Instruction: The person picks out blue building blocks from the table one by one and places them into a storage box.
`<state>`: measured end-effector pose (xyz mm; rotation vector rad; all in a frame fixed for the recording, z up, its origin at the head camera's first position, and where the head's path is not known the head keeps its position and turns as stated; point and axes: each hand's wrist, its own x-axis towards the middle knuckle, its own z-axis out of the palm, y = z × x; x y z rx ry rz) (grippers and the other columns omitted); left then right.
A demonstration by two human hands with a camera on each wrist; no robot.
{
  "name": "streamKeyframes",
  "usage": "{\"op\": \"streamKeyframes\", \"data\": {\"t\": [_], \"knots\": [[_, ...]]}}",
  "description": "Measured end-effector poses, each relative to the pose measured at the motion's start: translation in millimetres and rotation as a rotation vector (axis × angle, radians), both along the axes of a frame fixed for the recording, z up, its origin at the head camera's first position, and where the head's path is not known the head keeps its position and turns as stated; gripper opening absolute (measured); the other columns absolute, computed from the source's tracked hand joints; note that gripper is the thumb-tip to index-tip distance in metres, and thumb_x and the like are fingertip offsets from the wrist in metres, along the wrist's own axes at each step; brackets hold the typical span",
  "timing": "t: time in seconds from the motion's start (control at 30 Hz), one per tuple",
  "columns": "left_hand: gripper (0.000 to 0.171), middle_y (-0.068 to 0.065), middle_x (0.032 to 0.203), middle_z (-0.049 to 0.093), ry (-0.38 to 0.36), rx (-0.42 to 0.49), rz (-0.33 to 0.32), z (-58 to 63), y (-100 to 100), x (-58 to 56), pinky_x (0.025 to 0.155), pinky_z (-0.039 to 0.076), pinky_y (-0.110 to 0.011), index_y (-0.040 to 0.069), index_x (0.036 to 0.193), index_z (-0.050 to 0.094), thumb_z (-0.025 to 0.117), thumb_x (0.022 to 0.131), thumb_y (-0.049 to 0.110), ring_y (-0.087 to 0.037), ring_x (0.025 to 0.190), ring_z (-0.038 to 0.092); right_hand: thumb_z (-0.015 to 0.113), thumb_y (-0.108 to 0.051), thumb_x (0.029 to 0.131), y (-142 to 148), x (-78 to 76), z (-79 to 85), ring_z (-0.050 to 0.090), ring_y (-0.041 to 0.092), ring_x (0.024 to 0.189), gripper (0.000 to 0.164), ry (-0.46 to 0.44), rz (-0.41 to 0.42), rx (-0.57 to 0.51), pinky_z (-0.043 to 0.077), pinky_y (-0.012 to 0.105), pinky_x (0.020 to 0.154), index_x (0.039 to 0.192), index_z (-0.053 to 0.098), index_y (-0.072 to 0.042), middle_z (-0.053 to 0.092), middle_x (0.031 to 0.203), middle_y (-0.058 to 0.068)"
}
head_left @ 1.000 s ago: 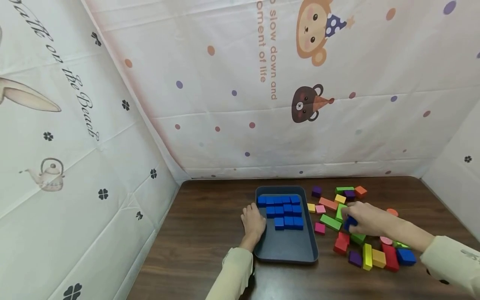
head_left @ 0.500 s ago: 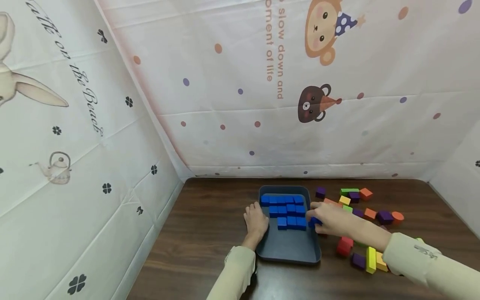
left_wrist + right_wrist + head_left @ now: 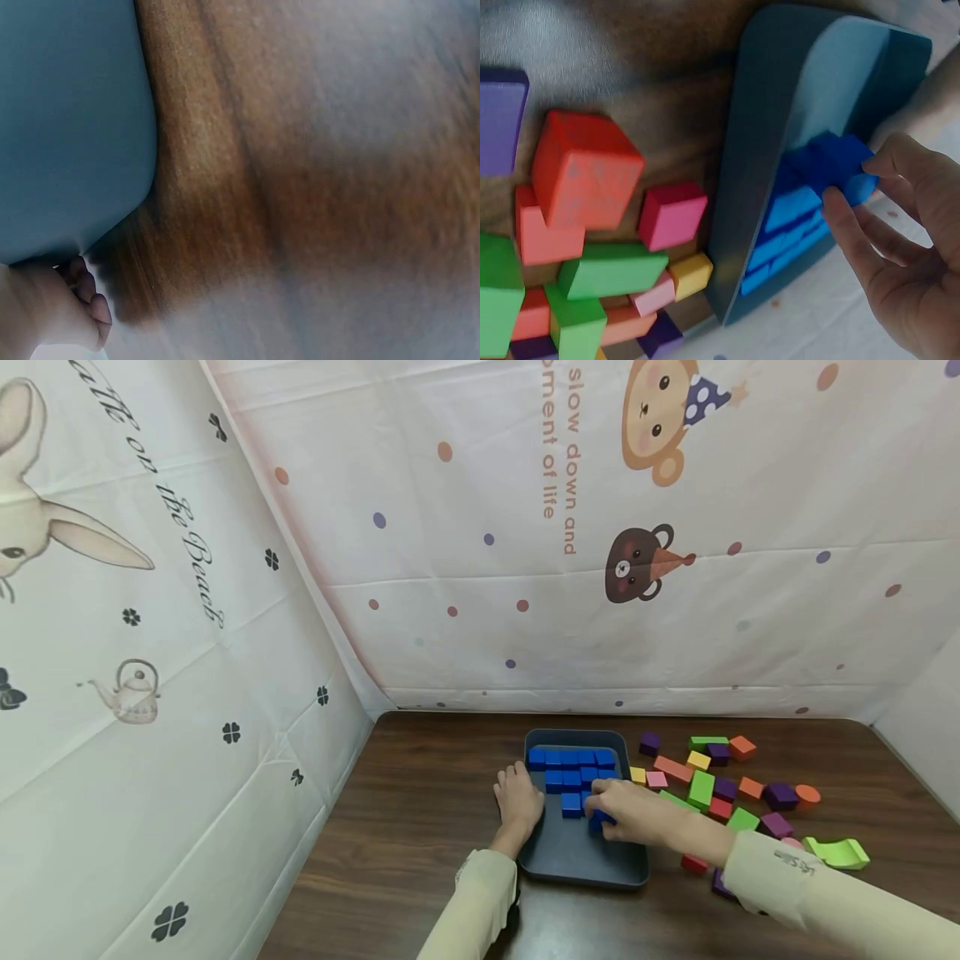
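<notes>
My right hand (image 3: 630, 812) pinches a blue block (image 3: 860, 184) between thumb and fingers. It is over the dark grey tray (image 3: 585, 860), beside the front row of blue blocks (image 3: 787, 206). In the head view, more blue cubes (image 3: 572, 760) stand in rows at the tray's far end, and the hand hides part of the front row. My left hand (image 3: 519, 806) rests against the tray's left side with its fingers pointing away from me. In the left wrist view, only a part of this hand (image 3: 64, 307) shows beside the tray's wall, fingertips bent.
Right of the tray lie many loose blocks in green, red, orange, purple, pink and yellow, among them a green block (image 3: 701, 790) and a light green curved piece (image 3: 838, 853). The brown wooden table (image 3: 420, 810) meets printed white cloth walls (image 3: 450, 647).
My right hand has carried the blue block leftward from the loose pile, across the tray's right rim, to the front row of blue cubes. My left hand has stayed at the tray's left side.
</notes>
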<state>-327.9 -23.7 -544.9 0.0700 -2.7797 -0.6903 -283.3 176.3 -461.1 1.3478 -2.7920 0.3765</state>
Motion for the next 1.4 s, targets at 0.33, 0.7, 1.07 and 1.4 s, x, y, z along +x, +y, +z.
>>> {"op": "streamKeyframes", "data": {"t": [0.33, 0.7, 1.07, 1.4], "knots": [[0.029, -0.016, 0.106, 0.065, -0.006, 0.02, -0.003, -2.5, 2.4, 1.6, 0.088, 0.046, -0.048, 0.0, 0.113, 0.06, 0.073, 0.088, 0.006, -0.032, 0.098, 0.055, 0.081, -0.007, 0.082, -7.1, 3.1, -15.9, 0.052, 0.005, 0.073, 0.018, -0.018, 0.02, 0.039, 0.056, 0.022, 0.07, 0.099, 0.076, -0.01, 0.065, 0.091, 0.002], [0.031, -0.015, 0.105, 0.065, 0.005, 0.008, 0.002, -3.8, 8.9, 0.5, 0.087, 0.046, -0.046, 0.0, 0.113, 0.061, 0.075, 0.087, 0.007, -0.031, 0.097, 0.055, 0.082, -0.008, 0.083, -5.3, 3.3, -19.0, 0.057, 0.005, 0.075, 0.017, -0.054, 0.001, 0.039, 0.059, 0.024, 0.071, 0.099, 0.075, -0.01, 0.068, 0.093, 0.004], [0.03, -0.018, 0.106, 0.065, 0.031, -0.004, 0.006, -0.3, -4.2, -3.8, 0.088, 0.046, -0.049, -0.002, 0.111, 0.061, 0.075, 0.087, 0.007, -0.034, 0.1, 0.056, 0.074, -0.012, 0.091, 79.0, 7.8, 47.6, 0.068, 0.006, 0.078, 0.012, -0.063, -0.143, 0.015, 0.057, 0.024, 0.067, 0.103, 0.076, -0.013, 0.076, 0.097, 0.001], [0.034, -0.021, 0.108, 0.064, 0.009, 0.035, -0.007, -5.5, 2.0, -3.9, 0.09, 0.045, -0.05, -0.004, 0.115, 0.059, 0.074, 0.087, 0.005, -0.036, 0.103, 0.054, 0.075, -0.011, 0.089, 202.7, 49.0, 33.4, 0.056, -0.004, 0.07, 0.005, -0.222, -0.292, 0.101, 0.05, 0.024, 0.059, 0.094, 0.072, -0.012, 0.069, 0.085, -0.008]]}}
